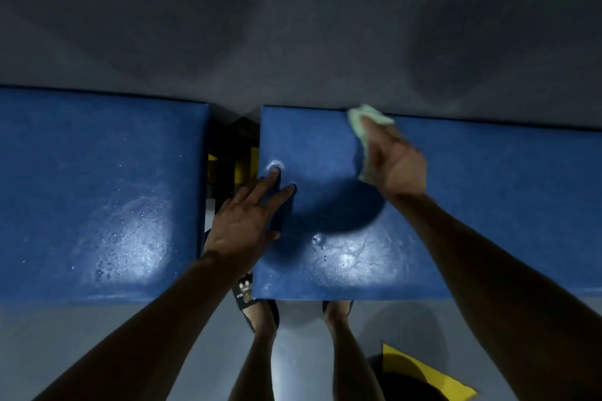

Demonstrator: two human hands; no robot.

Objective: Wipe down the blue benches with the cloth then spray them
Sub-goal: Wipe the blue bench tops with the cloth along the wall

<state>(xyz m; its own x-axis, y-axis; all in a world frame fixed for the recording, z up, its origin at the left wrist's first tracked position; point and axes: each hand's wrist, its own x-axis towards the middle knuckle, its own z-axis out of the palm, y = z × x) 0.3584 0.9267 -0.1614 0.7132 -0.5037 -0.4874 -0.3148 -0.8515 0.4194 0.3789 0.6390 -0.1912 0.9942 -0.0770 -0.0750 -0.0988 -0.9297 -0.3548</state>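
Two blue padded benches stand side by side against a grey wall: the left bench [97, 192] and the right bench [472, 205]. Both tops shine with wet patches. My right hand [395, 163] presses a pale green cloth [368, 122] flat onto the right bench near its back edge; the hand and cloth are blurred. My left hand [247, 215] rests with straight fingers on the right bench's left end, fingertips dimpling the pad. No spray bottle is in view.
A dark gap [233, 153] separates the two benches, with yellow shapes below. The grey wall [293, 26] rises right behind them. My sandalled feet [260, 316] stand on the grey floor at the bench front. A yellow object [423, 374] lies on the floor at lower right.
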